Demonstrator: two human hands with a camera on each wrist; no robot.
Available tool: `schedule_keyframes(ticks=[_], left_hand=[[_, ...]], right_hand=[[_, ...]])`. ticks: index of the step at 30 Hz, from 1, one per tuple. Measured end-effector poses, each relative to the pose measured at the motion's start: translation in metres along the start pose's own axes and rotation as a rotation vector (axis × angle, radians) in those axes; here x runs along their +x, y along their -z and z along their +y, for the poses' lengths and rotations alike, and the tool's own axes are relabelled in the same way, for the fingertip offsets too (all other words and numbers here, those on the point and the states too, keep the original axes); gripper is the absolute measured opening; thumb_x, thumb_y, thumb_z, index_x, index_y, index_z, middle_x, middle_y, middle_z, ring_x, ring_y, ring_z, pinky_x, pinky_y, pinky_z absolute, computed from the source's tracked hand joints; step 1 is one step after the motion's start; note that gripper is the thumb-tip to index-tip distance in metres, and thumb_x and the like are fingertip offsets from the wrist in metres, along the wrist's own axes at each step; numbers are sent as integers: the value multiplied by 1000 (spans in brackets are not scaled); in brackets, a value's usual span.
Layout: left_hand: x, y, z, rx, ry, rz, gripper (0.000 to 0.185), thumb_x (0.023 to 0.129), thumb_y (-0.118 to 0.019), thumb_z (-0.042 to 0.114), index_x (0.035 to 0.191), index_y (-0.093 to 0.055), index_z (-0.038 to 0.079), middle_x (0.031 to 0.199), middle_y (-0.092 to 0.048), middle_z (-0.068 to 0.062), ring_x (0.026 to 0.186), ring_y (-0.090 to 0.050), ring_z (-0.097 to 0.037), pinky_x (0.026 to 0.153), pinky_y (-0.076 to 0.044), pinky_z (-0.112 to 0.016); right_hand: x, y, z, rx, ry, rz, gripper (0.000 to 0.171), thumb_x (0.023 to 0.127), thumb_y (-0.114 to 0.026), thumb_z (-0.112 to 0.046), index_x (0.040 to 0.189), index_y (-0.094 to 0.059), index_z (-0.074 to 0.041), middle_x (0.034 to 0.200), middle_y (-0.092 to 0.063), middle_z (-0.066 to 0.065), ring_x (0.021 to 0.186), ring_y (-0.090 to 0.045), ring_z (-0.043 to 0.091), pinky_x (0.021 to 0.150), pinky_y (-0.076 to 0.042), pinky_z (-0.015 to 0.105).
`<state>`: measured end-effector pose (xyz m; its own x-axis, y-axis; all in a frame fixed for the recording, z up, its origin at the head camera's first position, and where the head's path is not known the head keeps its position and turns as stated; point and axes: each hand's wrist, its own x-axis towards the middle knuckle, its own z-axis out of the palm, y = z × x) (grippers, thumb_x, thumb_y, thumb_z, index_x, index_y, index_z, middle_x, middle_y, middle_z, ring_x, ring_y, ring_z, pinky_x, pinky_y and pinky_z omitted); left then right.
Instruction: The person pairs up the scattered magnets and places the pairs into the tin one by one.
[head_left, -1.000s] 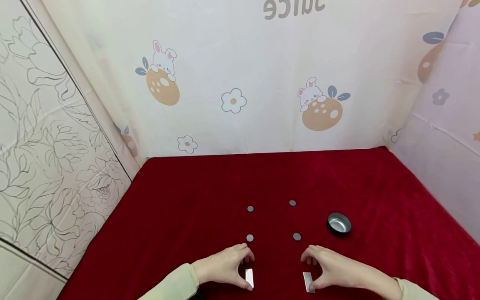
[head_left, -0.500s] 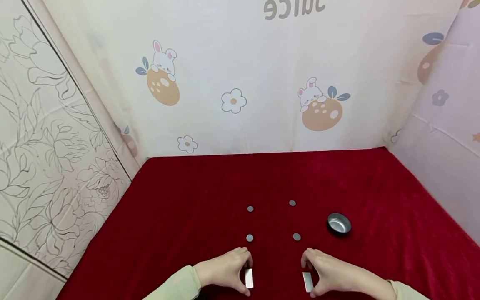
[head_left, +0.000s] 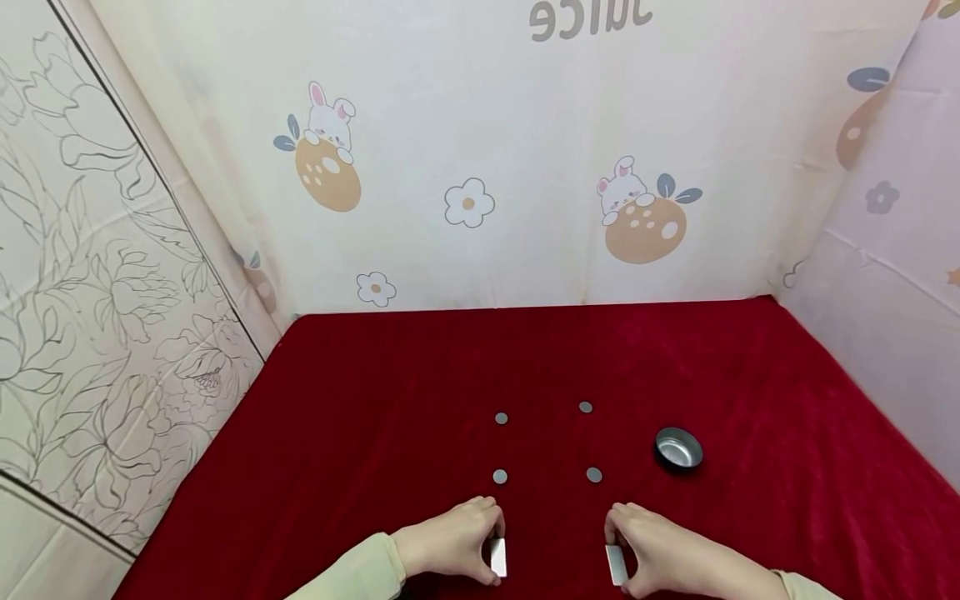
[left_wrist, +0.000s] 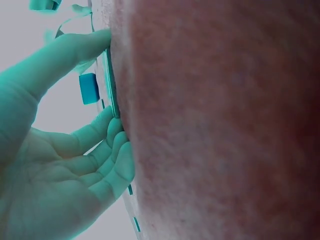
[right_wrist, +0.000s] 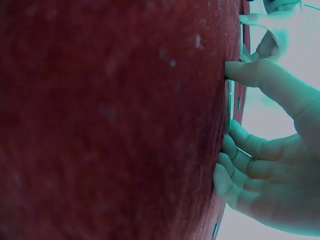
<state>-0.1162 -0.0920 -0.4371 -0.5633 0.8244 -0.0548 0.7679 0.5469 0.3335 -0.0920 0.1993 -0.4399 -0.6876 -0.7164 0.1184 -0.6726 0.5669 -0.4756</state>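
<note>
1. Red, velvety cloth (head_left: 405, 375) covers the table, with a pale curtain (head_left: 540, 108) of rabbits, fruit and flowers behind it and a floral-patterned panel (head_left: 112, 333) along the left side.
2. Near the front edge, the left hand (head_left: 452, 537) holds the left plate (head_left: 498, 560), a small shiny rectangle lying on the cloth. Its thumb is at the near end and its bent fingers at the far end, so the plate sits between them, just right of the palm.
3. Opposite, the right hand (head_left: 660, 546) grips the right plate (head_left: 616, 566) the same way, fingers at the far end and thumb at the near end. This plate also lies on the cloth, slightly tilted in direction, just left of the palm.
4. Both wrist views show thumb and fingertips down at cloth level around the plates' ends; how firmly they press is unclear.
5. Beyond the hands lie four gray discs (head_left: 500, 477), well apart, roughly in a square.
6. Right of them, past the right hand, stands a round dark tin (head_left: 678, 450) with a silvery inside.
</note>
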Motion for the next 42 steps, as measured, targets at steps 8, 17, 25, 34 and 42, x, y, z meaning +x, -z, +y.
schedule_keyframes(ticks=[8,17,25,34,42], left_hand=[[2,2,5,100,-57,29,32,61,-74,29,77,-51,13,72,-43,12,66,-37,3,60,-29,-4],[4,4,0,-27,-39,-26,28,67,-72,26,82,-52,14,74,-44,13,66,-38,5,59,-32,-4],[8,4,3,-61,-44,-11,26,68,-70,25,84,-53,14,75,-43,13,65,-38,5,58,-32,-4],[16,4,5,-124,-32,-32,26,71,-70,24,87,-54,12,77,-44,11,66,-38,4,59,-34,-6],[22,5,8,-127,-20,-28,26,70,-71,24,86,-54,12,77,-44,11,65,-37,4,58,-34,-7]], right_hand=[[-1,-1,-2,-88,56,38,40,52,-75,-12,76,-44,-16,73,-36,-18,64,-33,-4,55,-32,11],[0,0,-1,-23,53,36,37,55,-74,-11,79,-46,-16,72,-38,-18,64,-34,-5,53,-33,10],[3,1,-6,19,6,30,35,56,-72,-10,80,-47,-17,73,-38,-19,64,-35,-7,54,-34,12],[9,2,-12,37,-22,31,35,55,-70,-8,80,-48,-17,73,-39,-18,65,-36,-5,54,-35,13],[18,2,-15,30,-14,22,34,56,-71,-10,79,-47,-17,71,-38,-17,63,-35,-6,53,-35,12]])
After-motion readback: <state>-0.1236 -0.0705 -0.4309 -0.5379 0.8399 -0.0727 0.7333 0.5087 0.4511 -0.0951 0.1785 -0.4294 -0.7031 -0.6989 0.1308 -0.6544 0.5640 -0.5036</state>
